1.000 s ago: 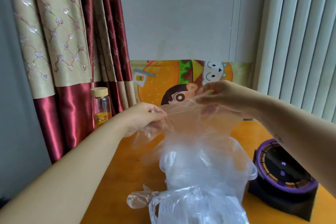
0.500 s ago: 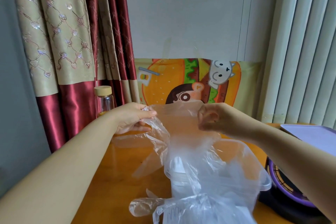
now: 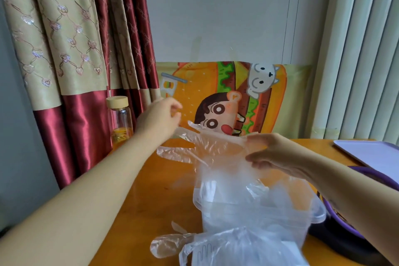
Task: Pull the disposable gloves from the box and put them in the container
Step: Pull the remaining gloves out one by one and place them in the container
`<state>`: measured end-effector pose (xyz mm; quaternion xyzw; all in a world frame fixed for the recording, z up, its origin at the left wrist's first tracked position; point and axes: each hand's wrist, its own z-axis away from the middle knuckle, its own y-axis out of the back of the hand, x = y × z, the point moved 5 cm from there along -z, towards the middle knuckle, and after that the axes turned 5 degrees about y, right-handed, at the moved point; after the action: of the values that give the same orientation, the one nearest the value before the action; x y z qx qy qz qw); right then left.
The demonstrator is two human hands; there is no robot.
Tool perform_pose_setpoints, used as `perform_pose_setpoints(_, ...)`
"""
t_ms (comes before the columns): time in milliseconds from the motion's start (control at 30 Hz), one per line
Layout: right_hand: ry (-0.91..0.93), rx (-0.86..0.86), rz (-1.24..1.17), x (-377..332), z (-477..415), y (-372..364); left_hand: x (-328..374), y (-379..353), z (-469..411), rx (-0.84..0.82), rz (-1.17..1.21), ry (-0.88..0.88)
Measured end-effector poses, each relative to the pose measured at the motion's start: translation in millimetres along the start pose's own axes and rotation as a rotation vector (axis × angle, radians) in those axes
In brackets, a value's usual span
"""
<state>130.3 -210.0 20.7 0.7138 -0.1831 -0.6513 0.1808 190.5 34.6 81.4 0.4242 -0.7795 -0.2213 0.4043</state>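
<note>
A clear disposable glove (image 3: 218,149) is stretched flat above the clear plastic container (image 3: 254,209) on the orange table. My right hand (image 3: 274,155) pinches the glove's cuff end on the right. My left hand (image 3: 159,119) hovers just above the glove's finger end at the left, its fingers loosely curled and holding nothing that I can see. Other gloves hang over the container's rim. At the bottom edge lies the clear gloves pack (image 3: 239,248), with one glove (image 3: 166,244) sticking out to the left.
A glass bottle (image 3: 119,119) with a wooden lid stands at the table's back left by the curtain. A cartoon cushion (image 3: 228,93) leans on the wall. A purple round device (image 3: 343,229) and a pale tray (image 3: 373,153) sit at the right.
My left hand has let go of the glove and risen up and to the left. My right hand now holds the glove alone, spread lower over the container.
</note>
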Motion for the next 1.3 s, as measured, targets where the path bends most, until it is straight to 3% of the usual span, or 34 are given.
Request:
perform_pose_setpoints(100,-0.058,-0.023,0.181,20,5,-2,57,-44,34,-0.463,0.023,-0.279)
perform_pose_setpoints(200,-0.064,-0.110,0.451,32,11,-2,79,-92,71,-0.944,-0.309,-0.377)
perform_pose_setpoints(300,-0.065,-0.217,0.779,44,13,-5,78,-123,89,-1.148,-0.549,-0.367)
perform_pose_setpoints(433,-0.139,-0.388,1.138,59,7,-13,74,-148,100,-1.255,-0.678,-0.354)
perform_pose_setpoints(533,-0.147,-0.448,1.287,59,10,-15,69,-158,104,-1.296,-0.689,-0.334)
perform_pose_setpoints(667,0.161,-0.160,1.342,31,14,-18,65,-168,106,-1.349,-0.677,-0.320)
perform_pose_setpoints(700,0.211,-0.174,1.294,31,11,-24,65,-170,107,-1.351,-0.677,-0.334)
perform_pose_setpoints(767,0.175,-0.372,1.187,44,3,-40,64,-173,107,-1.348,-0.668,-0.347)
perform_pose_setpoints(833,0.028,-0.591,1.179,67,-2,-47,61,-180,110,-1.378,-0.648,-0.341)
perform_pose_setpoints(1000,-0.073,-0.700,1.315,91,-6,-41,57,-182,114,-1.399,-0.651,-0.357)
perform_pose_setpoints(1133,0.037,-0.501,1.206,67,-2,-31,68,-155,102,-1.246,-0.525,-0.345)
perform_pose_setpoints(1300,0.416,-0.126,0.863,-1,47,-5,76,-93,91,-0.839,-0.075,-0.347)
